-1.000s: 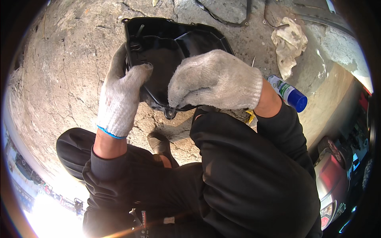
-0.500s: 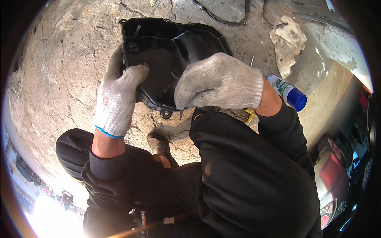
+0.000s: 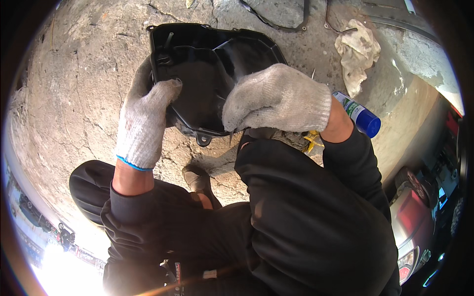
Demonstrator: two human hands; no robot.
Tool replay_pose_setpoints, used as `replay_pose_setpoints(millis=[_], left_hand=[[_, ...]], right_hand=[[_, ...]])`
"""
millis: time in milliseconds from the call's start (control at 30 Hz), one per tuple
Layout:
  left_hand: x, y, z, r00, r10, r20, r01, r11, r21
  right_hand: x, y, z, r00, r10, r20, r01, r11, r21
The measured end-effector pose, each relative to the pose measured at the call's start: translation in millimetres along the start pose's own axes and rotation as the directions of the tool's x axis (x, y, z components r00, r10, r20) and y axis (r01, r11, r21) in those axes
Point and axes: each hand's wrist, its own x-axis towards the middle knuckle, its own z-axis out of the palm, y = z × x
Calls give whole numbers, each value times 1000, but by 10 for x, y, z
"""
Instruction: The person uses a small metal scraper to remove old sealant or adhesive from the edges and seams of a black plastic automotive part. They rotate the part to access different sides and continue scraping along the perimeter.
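A black oil pan, ribbed and hollow inside with bolt lugs on its rim, is held tilted in front of me above the floor. My left hand, in a pale knit glove with a blue cuff edge, grips its left side. The thumb lies over the rim, and the other fingers are hidden beneath. My right hand, gloved alike, is closed at the pan's near right rim. A thin dark pointed tip sticks out below its fingers. The rest of that item is hidden in the glove.
On the cracked concrete floor lie a spray can with a blue cap, a stained cloth and a dark gasket-like strip. Something yellow lies beneath my right wrist. A red car stands at the right.
My right hand has slid slightly to the right along the pan's near rim, the pointed tip moving with it. The pan has shifted a little left; the left hand keeps its grip.
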Motion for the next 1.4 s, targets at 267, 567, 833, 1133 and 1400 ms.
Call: replay_pose_setpoints(millis=[267, 567, 833, 1133, 1400], left_hand=[[6, 99, 3, 997, -74, 1, 74, 997, 11], [50, 119, 24, 999, -30, -43, 31, 999, 41], [24, 126, 46, 999, 14, -45, -10, 996, 92], [0, 154, -9, 999, 34, 8, -35, 985, 169], [39, 49, -21, 987, 158, 26, -160, 972, 171]], right_hand=[[76, -27, 152, 991, -84, -104, 73, 992, -103], [-116, -208, -156, 976, -70, -205, 17, 969, -247], [-2, -447, -58, 953, -248, -175, 130, 855, -501], [64, -539, 62, 940, -302, -159, 171, 820, -546], [1, -512, -30, 970, -217, -109, 143, 875, -462]])
